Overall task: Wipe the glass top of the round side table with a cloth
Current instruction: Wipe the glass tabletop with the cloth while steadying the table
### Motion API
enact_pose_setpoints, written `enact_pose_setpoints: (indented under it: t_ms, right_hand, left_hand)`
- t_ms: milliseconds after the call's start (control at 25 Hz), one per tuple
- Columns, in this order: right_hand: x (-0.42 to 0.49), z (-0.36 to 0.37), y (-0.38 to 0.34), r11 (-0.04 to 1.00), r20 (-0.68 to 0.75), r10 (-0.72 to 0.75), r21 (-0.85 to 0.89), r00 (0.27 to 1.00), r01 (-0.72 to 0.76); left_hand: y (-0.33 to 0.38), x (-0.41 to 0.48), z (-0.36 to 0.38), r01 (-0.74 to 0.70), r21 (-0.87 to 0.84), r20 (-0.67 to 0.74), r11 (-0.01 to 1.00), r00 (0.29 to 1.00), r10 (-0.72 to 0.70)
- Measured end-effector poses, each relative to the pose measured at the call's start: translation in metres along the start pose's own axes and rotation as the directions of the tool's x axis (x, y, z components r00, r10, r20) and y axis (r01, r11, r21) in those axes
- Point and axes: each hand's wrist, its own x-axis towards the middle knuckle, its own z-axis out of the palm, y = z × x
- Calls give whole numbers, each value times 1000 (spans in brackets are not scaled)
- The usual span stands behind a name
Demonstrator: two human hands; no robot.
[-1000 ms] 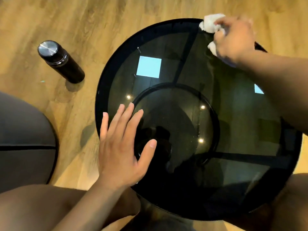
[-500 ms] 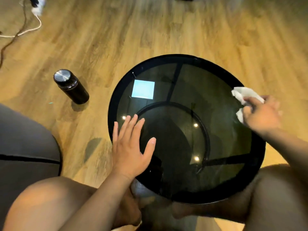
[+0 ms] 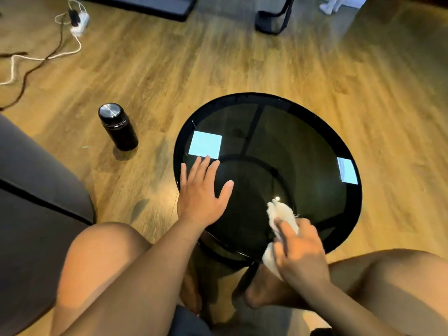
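The round side table (image 3: pixel 315 132) has a dark smoked-glass top in a black rim and stands in front of my knees. My left hand (image 3: pixel 202 192) lies flat and open on the glass near the left edge, fingers spread. My right hand (image 3: pixel 299 253) is closed on a crumpled white cloth (image 3: pixel 282 214) at the near edge of the glass. The cloth pokes out ahead of my fingers onto the glass, and part of it hangs below my palm over the rim.
A black flask (image 3: pixel 117 127) with a steel lid stands on the wooden floor left of the table. A grey sofa (image 3: pixel 31 190) fills the left side. Cables and a power strip (image 3: pixel 77 20) lie at the far left. A black chair base (image 3: pixel 274 18) stands farther back.
My right hand has swept the cloth from the far edge round the right side to the near edge. The left hand has stayed flat on the glass. The camera has tilted up.
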Motion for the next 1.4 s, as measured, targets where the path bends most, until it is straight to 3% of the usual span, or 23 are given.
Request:
enact_pose_setpoints:
  t_ms: [80,160,280,400,440,480,560,640,720,800,880,1120,1240,1400]
  right_hand:
    - [2,-4,-31,975,143,-224,44,964,220]
    - [-4,-3,-67,898,220,-440,122,871,423]
    - [-9,1,-86,818,279,-570,103,773,566]
    - [-16,-15,-26,740,234,-664,70,710,669]
    - [-16,-21,2,748,181,-661,78,728,659]
    - [-12,-28,33,806,132,-592,74,795,588]
    - [17,-50,92,965,64,-246,112,967,238]
    - [52,-61,140,971,-55,30,239,998,-15]
    - [76,-54,149,982,-45,11,188,999,-2]
    - [84,-25,130,997,58,-75,4,996,75]
    - [101,-4,120,993,44,-79,-82,996,82]
    - [243,-8,107,993,-97,99,-58,990,-105]
    - [325,-1,66,995,-101,62,-74,993,-70]
    - [372,15,-20,993,-98,-105,-55,990,100]
  left_hand:
    - [7,1,-4,27,-15,8,1000,1000,-26]
    - [18,2,-9,44,-49,-3,998,999,-44]
    - [25,-2,-12,27,-11,-27,1000,999,-27]
    - [15,-14,-11,42,67,-5,997,999,-42]
    - [10,-20,-10,52,87,13,995,998,-54]
    - [4,-25,-8,59,98,30,993,998,-62]
    - [-7,-30,-5,59,105,34,993,997,-63]
    - [-15,-28,-3,66,74,16,995,998,-67]
    - [-17,-21,0,93,15,1,996,996,-93]
    - [-16,-16,3,108,-11,-19,994,994,-109]
    - [-15,-12,6,106,-2,-39,994,994,-106]
    - [-13,-16,4,39,-72,-71,997,996,-44]
    - [-19,-14,6,28,-119,-77,992,996,-38]
    - [-21,-14,8,-12,-162,-98,987,995,-4]
